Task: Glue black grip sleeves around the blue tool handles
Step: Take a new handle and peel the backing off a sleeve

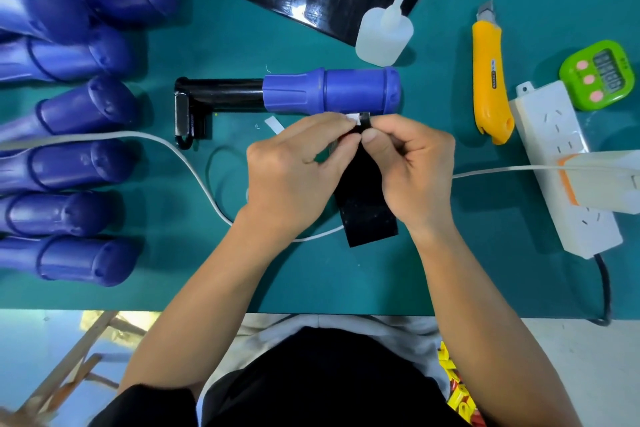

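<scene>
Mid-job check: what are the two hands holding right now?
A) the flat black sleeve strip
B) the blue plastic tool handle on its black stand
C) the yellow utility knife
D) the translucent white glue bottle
A: the left hand and right hand both pinch the top end of the flat black sleeve strip; the translucent white glue bottle and yellow utility knife lie on the teal mat beyond them.

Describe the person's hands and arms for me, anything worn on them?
The left hand and right hand are bare: no gloves, rings or watch, nails short. The left forearm is uncovered up to a black shirt sleeve near the elbow; the right forearm is bare to the picture's edge.
</scene>
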A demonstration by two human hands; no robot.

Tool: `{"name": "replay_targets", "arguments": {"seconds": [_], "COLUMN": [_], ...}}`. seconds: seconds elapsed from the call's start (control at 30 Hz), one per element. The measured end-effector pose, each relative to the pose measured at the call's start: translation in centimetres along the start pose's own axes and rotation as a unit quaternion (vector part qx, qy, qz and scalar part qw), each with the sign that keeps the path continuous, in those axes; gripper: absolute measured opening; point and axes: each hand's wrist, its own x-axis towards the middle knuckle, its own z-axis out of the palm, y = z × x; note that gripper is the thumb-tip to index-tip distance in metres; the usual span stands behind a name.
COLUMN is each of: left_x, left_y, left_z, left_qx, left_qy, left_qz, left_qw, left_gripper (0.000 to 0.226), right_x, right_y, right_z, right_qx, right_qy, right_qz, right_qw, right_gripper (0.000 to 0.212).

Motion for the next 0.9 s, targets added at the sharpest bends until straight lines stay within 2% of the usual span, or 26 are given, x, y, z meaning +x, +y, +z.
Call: {"name": "replay_targets", "arguments": {"seconds": [0.17, 0.53, 0.73, 0.9], "left_x": [-0.1, 0.8, 1.0, 1.2], "left_y": [-0.9, -1.6, -1.5, -0.8], "left_z": [0.3, 0.0, 0.1, 0.1], "left_qx": [0.06, 0.104, 0.094, 0.051], "left_qy": [-0.012, -0.014, -0.021, -0.049], "left_qz": [0.076, 0.128, 0.097, 0.02], "left_qw": [0.995, 0.986, 0.991, 0.997], "left_gripper": [0.007, 0.014, 0.01, 0.006], "right_x": [-0.3, -0.4, -0.4, -0.3], "right_y": [0.1, 0.2, 0.6, 0.9], "right_z": [0.1, 0.5, 0.4, 0.2], "right_qx": [-0.044, -0.086, -0.086, -0.076], "right_qy": [0.001, -0.006, -0.017, -0.016], "right_qz": [-0.001, -0.024, -0.037, -0.035], "right_qw": [0.999, 0.996, 0.995, 0.996], "right_gripper": [0.016, 0.014, 0.013, 0.012]}}
